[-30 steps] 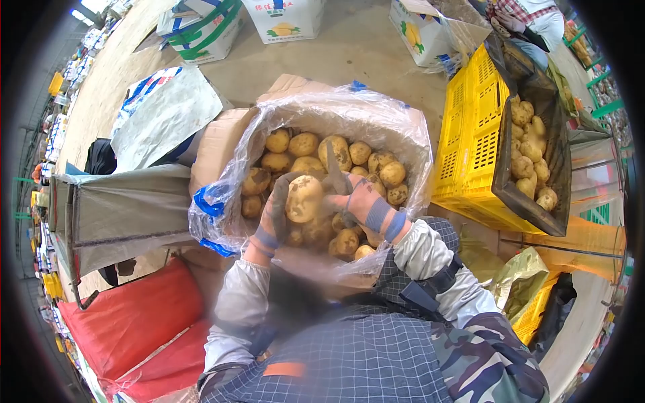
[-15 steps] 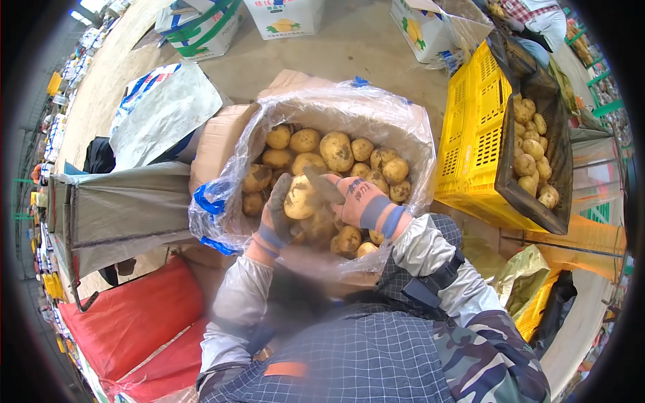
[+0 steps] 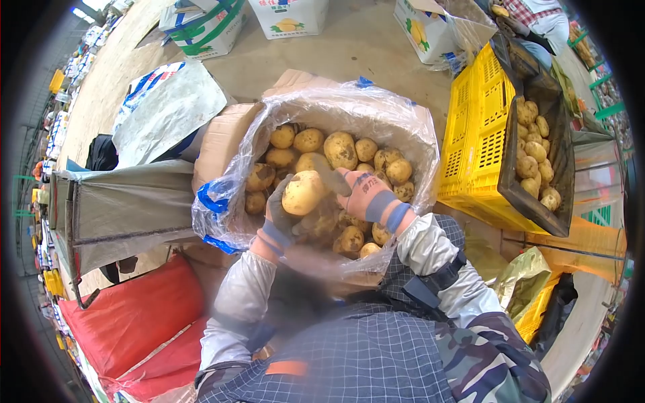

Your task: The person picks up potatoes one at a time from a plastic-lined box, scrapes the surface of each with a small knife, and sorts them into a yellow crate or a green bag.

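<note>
My left hand [image 3: 279,218], in a dark-palmed work glove, is closed around a large pale potato [image 3: 304,193] above an open carton. The upper face of this potato looks mostly clean, with small specks. Just right of it is my right hand [image 3: 366,195], in an orange glove with a dark palm and blue cuff bands. Its fingers stretch toward the potato, slightly blurred, and hold nothing visible. Below both hands, the plastic-lined cardboard carton [image 3: 416,124] contains several potatoes [image 3: 340,149], some with brown soil patches.
At the right stands a yellow crate [image 3: 474,127] beside a dark-lined bin of potatoes [image 3: 531,151]. White printed cartons [image 3: 287,17] stand at the back. A grey cloth-sided frame [image 3: 131,201] and red sheet [image 3: 134,309] lie left. Another person [image 3: 537,23] is at upper right.
My right hand has drawn back slightly to the right from the potato. The dark patches that showed on the potato's upper face are no longer visible. My left hand still holds it.
</note>
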Demonstrator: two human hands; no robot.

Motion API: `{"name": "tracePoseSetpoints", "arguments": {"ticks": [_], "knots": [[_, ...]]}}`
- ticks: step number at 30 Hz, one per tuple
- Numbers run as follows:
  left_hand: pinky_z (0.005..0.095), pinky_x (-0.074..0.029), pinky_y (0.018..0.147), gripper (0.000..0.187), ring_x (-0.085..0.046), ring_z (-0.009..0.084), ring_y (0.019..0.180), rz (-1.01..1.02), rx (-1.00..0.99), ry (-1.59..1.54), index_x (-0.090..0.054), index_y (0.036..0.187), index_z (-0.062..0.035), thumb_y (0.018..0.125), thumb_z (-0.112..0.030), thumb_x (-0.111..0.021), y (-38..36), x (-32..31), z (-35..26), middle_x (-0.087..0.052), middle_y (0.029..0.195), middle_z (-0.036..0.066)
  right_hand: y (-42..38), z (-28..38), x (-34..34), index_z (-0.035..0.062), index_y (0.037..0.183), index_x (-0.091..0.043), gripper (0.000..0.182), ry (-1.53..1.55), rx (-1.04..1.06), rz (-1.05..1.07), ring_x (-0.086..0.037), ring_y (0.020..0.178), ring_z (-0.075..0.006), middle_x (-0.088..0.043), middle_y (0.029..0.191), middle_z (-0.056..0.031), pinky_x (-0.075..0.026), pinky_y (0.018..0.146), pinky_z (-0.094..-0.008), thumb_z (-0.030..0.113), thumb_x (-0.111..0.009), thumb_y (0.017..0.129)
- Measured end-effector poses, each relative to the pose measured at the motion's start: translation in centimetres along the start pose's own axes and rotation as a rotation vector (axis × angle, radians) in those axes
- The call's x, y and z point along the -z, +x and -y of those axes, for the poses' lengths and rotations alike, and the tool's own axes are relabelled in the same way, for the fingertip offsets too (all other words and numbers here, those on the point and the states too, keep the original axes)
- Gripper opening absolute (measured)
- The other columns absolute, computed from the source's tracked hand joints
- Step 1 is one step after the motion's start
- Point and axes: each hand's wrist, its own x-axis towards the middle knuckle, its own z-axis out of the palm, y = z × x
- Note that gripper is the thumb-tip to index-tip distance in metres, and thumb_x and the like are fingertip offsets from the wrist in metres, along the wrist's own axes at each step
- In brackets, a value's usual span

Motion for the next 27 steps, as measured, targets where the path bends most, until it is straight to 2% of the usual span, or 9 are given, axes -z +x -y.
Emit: {"name": "tracePoseSetpoints", "arguments": {"ticks": [3,5,9,11,13,15,21,24,27], "knots": [[0.0269,-0.046,0.044,0.048,-0.056,0.0203,0.048,-0.190,-0.119,0.007,-0.061,0.117,-0.0025,0.103,-0.043,-0.041,-0.7,-2.2,0.0,-0.069,0.090,0.016,-0.2,1.2,-0.3,0.0067,0.130,-0.054,0.049,-0.146,0.097,0.143,-0.065,0.107,-0.0374,-0.068,0.113,-0.0198,-0.052,0.093,-0.0445,0.032,-0.065,0.090],[0.0267,-0.051,0.050,0.047,-0.063,0.0195,0.059,0.015,-0.033,-0.031,-0.062,0.118,-0.0026,0.104,-0.042,-0.040,0.3,1.0,-0.2,-0.070,0.095,0.014,-0.5,1.7,-0.3,0.0067,0.132,-0.054,0.051,-0.156,0.134,0.177,-0.065,0.108,-0.0373,-0.068,0.113,-0.0200,-0.052,0.093,-0.0446,0.032,-0.065,0.090],[0.0254,-0.055,0.062,0.046,-0.069,0.0151,0.080,0.023,-0.136,0.161,-0.063,0.118,-0.0035,0.105,-0.041,-0.040,-0.7,-0.3,-0.6,-0.069,0.104,0.009,-0.4,1.2,0.8,0.0072,0.138,-0.051,0.056,-0.030,-0.001,0.066,-0.065,0.109,-0.0367,-0.068,0.115,-0.0204,-0.052,0.095,-0.0442,0.033,-0.065,0.090],[0.0252,-0.055,0.068,0.046,-0.067,0.0134,0.085,0.043,-0.571,0.778,-0.063,0.118,-0.0036,0.105,-0.042,-0.042,1.3,2.2,0.1,-0.068,0.105,0.007,-0.4,-0.2,0.7,0.0083,0.142,-0.050,0.057,-0.057,-0.037,0.033,-0.065,0.110,-0.0364,-0.068,0.118,-0.0204,-0.052,0.095,-0.0437,0.032,-0.063,0.091],[0.0255,-0.055,0.073,0.045,-0.066,0.0121,0.089,0.041,-0.737,0.957,-0.063,0.119,-0.0038,0.104,-0.043,-0.045,1.9,2.5,0.4,-0.067,0.106,0.006,-0.8,0.5,1.6,0.0085,0.136,-0.053,0.048,-0.119,-0.049,0.090,-0.066,0.109,-0.0348,-0.068,0.116,-0.0196,-0.052,0.094,-0.0426,0.025,-0.060,0.091],[0.0261,-0.054,0.078,0.045,-0.064,0.0110,0.093,0.009,-0.628,0.695,-0.062,0.120,-0.0039,0.104,-0.043,-0.047,1.4,1.5,0.7,-0.066,0.107,0.005,-1.1,0.9,1.7,0.0082,0.132,-0.056,0.043,-0.148,-0.039,0.120,-0.066,0.108,-0.0339,-0.069,0.115,-0.0193,-0.052,0.093,-0.0421,0.020,-0.058,0.091],[0.0329,-0.052,0.089,0.043,-0.061,0.0152,0.101,0.012,-0.696,0.773,-0.061,0.122,0.0001,0.105,-0.037,-0.048,2.4,3.1,1.2,-0.066,0.110,0.008,-0.9,2.1,1.0,0.0058,0.137,-0.053,0.051,-0.256,0.060,0.335,-0.064,0.114,-0.0357,-0.066,0.122,-0.0202,-0.050,0.098,-0.0424,0.031,-0.061,0.093],[0.0241,-0.050,0.054,0.054,-0.065,0.0116,0.071,-0.086,-0.424,0.539,-0.063,0.119,-0.0030,0.102,-0.051,-0.046,2.1,2.0,1.2,-0.069,0.094,0.006,-0.6,1.4,1.4,0.0041,0.139,-0.051,0.055,-0.154,-0.005,0.210,-0.064,0.113,-0.0363,-0.066,0.123,-0.0209,-0.050,0.098,-0.0422,0.033,-0.061,0.093],[0.0234,-0.041,0.044,0.055,-0.057,0.0120,0.055,-0.059,-0.464,0.721,-0.063,0.114,-0.0044,0.102,-0.053,-0.042,2.7,3.4,1.3,-0.066,0.082,0.007,-0.3,0.1,1.1,0.0040,0.144,-0.047,0.062,-0.029,-0.115,0.043,-0.063,0.114,-0.0362,-0.066,0.123,-0.0210,-0.050,0.098,-0.0426,0.035,-0.062,0.093]]}}
